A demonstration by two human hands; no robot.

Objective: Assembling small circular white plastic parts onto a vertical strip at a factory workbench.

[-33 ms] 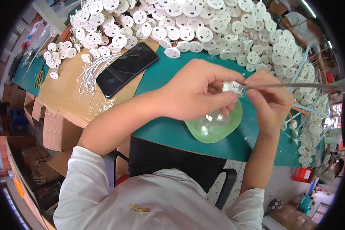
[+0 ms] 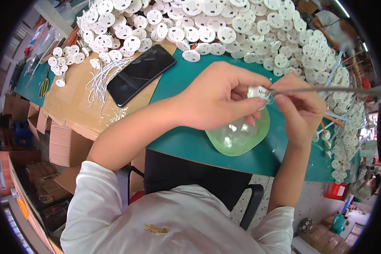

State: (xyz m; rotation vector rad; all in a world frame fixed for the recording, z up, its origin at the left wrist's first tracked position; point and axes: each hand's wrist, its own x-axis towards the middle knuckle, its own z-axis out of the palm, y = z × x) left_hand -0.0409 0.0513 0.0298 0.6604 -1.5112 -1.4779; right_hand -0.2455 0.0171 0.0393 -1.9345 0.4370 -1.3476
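Note:
My left hand [image 2: 218, 97] pinches a small white round plastic part [image 2: 257, 92] between thumb and fingers. Close against it, my right hand [image 2: 301, 108] is closed on a long thin metal tool [image 2: 321, 89], whose shaft sticks out to the right. The tool's tip meets the white part, where thin clear or white strands show; exact contact is too small to make out. Under both hands sits a shallow light-green dish [image 2: 237, 146] with shiny, clear contents.
White disc-shaped parts [image 2: 207, 34] are heaped along the back and right. A black phone [image 2: 142, 75] and a bundle of white wires [image 2: 103, 82] lie on cardboard [image 2: 67, 101] at left. Scissors [image 2: 44, 87] rest at far left. The green tabletop [image 2: 182, 146] ends near my lap.
My right hand and the metal tool have shifted slightly up and to the right. The white part stays in my left fingers. The whole view has moved a little.

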